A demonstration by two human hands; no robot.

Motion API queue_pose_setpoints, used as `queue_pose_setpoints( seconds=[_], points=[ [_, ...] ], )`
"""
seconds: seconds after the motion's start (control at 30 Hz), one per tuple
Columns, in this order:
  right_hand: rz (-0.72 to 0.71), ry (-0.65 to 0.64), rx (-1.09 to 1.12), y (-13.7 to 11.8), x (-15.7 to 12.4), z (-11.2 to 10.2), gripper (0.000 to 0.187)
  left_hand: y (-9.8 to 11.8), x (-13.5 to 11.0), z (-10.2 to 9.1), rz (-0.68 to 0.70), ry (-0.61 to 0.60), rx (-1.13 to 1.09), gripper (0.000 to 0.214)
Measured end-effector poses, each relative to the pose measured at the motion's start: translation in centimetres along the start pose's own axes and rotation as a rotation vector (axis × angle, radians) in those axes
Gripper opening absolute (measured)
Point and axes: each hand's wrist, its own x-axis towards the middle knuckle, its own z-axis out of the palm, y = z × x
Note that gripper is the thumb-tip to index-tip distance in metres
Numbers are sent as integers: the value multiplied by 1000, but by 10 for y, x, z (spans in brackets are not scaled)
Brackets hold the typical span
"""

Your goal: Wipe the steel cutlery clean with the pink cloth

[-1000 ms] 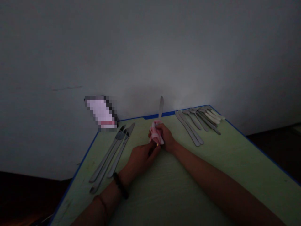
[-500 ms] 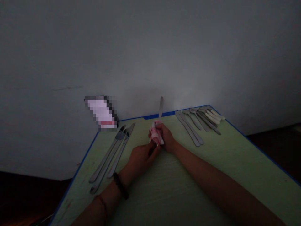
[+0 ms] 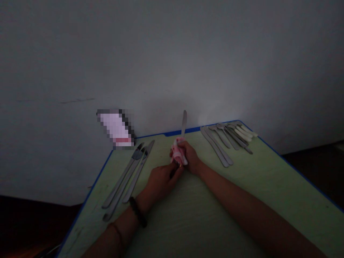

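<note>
Left fingers [image 3: 178, 174] and right fingers [image 3: 183, 144] clasp a cloth-wrapped knife [image 3: 184, 123]; the screen [image 3: 114, 127] is unreadable.

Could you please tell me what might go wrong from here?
The silver metal knife has its blade bare beyond the pink-and-white cloth; should the cloth slip, the right hand might slide onto the edge.
The dark bracelet by the left hand appears close to the long silver cutlery, so it could knock a handle askew.
The white-handled cutlery lies near the green tabletop's blue right edge, so a nudge might push it off.
</note>
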Motion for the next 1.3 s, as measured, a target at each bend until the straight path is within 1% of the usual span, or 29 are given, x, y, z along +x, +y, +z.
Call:
queue_pose_setpoints(
  seconds=[0.17, 0.33, 1.0, 1.1, 1.2, 1.3],
  points=[
    [10, -11, 5, -1, -1, 0, 22, 1, 0, -1, -1, -8, -1, 44],
    [-7, 21, -2, 0, 0, 0, 22, 1, 0, -1, -12, 1, 18, 43],
    [-38, 41, -73, -1, -2, 1, 24, 1, 0, -1, -2, -13, 17, 41],
    [-10, 20, -23, -2, -3, 3, 22, 1, 0, -1, -1, -4, 20, 40],
    [-15, 16, 113, -6, -3, 3, 18, 2, 0, 0, -26, 21, -12, 39],
    [-21, 38, 217, -10, -2, 2, 19, 2, 0, 3, -68, 56, -79, 40]
  ],
)
